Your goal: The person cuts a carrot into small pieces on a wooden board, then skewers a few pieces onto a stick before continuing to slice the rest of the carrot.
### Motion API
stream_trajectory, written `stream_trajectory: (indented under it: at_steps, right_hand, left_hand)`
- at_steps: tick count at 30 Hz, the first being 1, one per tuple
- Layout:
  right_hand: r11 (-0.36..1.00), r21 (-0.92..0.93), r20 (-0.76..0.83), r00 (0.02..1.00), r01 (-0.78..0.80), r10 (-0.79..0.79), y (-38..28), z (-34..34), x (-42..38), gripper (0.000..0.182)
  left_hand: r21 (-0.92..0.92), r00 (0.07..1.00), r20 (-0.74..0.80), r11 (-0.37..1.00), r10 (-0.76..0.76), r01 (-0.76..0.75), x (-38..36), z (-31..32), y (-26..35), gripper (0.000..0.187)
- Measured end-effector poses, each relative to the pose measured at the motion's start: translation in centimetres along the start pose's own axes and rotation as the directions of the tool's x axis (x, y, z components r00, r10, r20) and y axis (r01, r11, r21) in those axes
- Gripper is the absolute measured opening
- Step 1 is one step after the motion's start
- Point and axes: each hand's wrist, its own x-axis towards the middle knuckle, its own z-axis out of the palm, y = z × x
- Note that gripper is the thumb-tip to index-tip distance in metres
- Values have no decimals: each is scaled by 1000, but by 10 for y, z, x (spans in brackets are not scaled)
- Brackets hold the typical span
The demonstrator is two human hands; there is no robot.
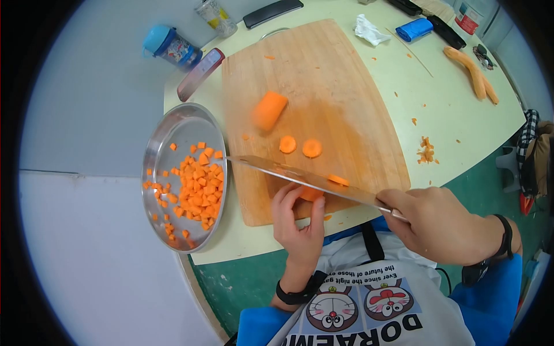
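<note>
My right hand (435, 225) is closed round the handle of a large knife (300, 176), whose blade reaches left across the wooden cutting board (358, 86). A thin carrot slice (338, 180) rests against the blade. Just below the blade, my left hand (299, 216) holds a carrot piece (310, 194) between thumb and fingers, which partly hide it. Two round carrot slices (312, 148) lie flat above the knife. A thick carrot chunk (270, 111) lies farther up the board. Left of the board, a metal tray (154, 130) holds many small carrot cubes (199, 187).
A phone (200, 75), a blue-capped bottle (173, 47) and a glass (216, 18) stand or lie at the upper left. Right of the board are a crumpled tissue (370, 31), a blue packet (414, 29), peeled carrots (473, 72) and orange scraps (426, 151).
</note>
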Motion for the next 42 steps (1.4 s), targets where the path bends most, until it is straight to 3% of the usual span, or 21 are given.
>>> stream_trajectory:
  at_steps: [6, 21, 30, 42]
  right_hand:
    - [1000, -18, 42, 999, -23, 24, -1, 0, -12, 16]
    - [999, -34, 137, 990, -25, 30, 4, -5, -10, 19]
    - [990, -137, 72, 997, 27, -17, 5, 6, -10, 16]
    - [992, -117, 202, 977, -39, 62, -2, -5, 5, 19]
  left_hand:
    - [-49, 995, 23, 994, -93, 94, -8, -2, -3, 29]
    - [-77, 1000, 2, 997, -19, 19, -8, -1, -7, 27]
    - [-149, 991, 2, 980, -133, 132, -14, -2, -7, 30]
    - [-119, 992, 28, 985, -126, 128, -8, -5, -4, 30]
